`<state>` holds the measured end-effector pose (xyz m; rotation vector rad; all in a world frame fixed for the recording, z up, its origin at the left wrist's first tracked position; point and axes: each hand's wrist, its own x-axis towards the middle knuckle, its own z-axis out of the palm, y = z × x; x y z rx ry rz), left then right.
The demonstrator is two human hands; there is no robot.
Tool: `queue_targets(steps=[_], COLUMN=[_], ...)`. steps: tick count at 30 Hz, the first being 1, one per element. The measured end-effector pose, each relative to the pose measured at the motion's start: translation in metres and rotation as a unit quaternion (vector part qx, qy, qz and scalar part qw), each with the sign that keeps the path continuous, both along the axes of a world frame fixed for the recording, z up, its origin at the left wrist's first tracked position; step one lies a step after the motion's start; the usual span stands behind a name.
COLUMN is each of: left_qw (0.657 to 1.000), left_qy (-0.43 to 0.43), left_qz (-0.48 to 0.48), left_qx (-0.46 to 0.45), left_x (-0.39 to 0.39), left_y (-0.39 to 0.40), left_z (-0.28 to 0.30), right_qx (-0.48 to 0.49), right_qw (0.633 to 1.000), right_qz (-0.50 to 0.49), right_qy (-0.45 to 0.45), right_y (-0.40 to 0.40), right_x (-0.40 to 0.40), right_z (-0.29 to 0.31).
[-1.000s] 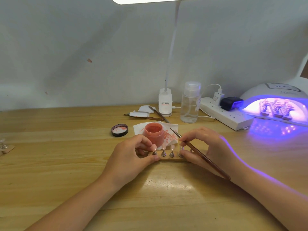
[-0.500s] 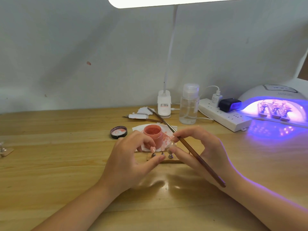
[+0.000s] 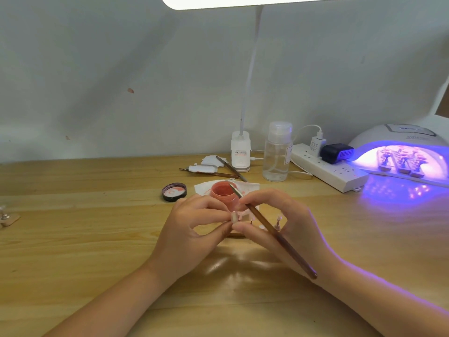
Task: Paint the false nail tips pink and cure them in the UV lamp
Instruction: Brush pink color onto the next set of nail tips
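Running from upper left to lower right, the brush (image 3: 272, 231) is held in the right hand (image 3: 289, 222), its fine tip over the rim of the open jar (image 3: 223, 193) and its rounded butt end low, near the right wrist. The shaft is gripped between the curled fingers and thumb of that hand. A single pale nail tip (image 3: 234, 217) is pinched between the thumb and forefinger of the left hand (image 3: 192, 229), with the right forefinger touching or just beside it; which cannot be told. The wooden strip (image 3: 237, 235) is mostly hidden under both hands, and two small pegs (image 3: 277, 222) are seen standing upright on it.

Pink paint is held in the jar, which stands on a stained tissue (image 3: 250, 187). The black lid (image 3: 174, 191) lies inside-up just left of the jar, smeared pink within. Clear liquid is seen low in the bottle (image 3: 277, 154) behind. The UV lamp (image 3: 408, 152) at far right is lit violet, and three strips of tips (image 3: 401, 164) are seen side by side in its mouth. Two spare brushes (image 3: 230, 169) lie crossed near the desk lamp's base (image 3: 240, 152), with a power strip (image 3: 328, 173) between bottle and UV lamp.
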<state>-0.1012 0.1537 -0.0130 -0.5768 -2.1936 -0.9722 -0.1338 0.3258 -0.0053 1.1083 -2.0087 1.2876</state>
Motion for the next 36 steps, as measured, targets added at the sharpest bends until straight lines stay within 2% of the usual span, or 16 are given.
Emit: queue_targets(steps=[4,6,10,17,23,36], left_qw=[0.998,0.996,0.991,0.984,0.979,0.979], left_qy=[-0.009,-0.017,-0.049,-0.062,-0.075,-0.077], left_qz=[0.002,-0.005,0.002,0.031,0.05,0.05], left_qx=[0.061,0.084,0.125,0.161,0.181,0.182], left_x=[-0.001,-0.002,-0.003,-0.005,-0.005,-0.005], left_y=[0.0,-0.002,-0.004,-0.005,-0.005,-0.005], left_z=[0.001,0.001,0.002,0.001,0.003,0.005], right_qx=[-0.092,-0.14,-0.161,-0.036,0.069,0.195], right_qw=[0.993,0.987,0.98,0.988,0.978,0.97], right_qz=[-0.002,-0.001,-0.022,-0.069,-0.086,-0.088], right_qy=[-0.075,-0.085,-0.12,-0.136,-0.177,-0.115], right_y=[0.008,0.009,0.005,-0.021,-0.039,-0.049], right_x=[-0.015,-0.026,-0.043,-0.067,-0.078,-0.078], right_z=[0.021,0.034,0.055,0.06,0.055,0.043])
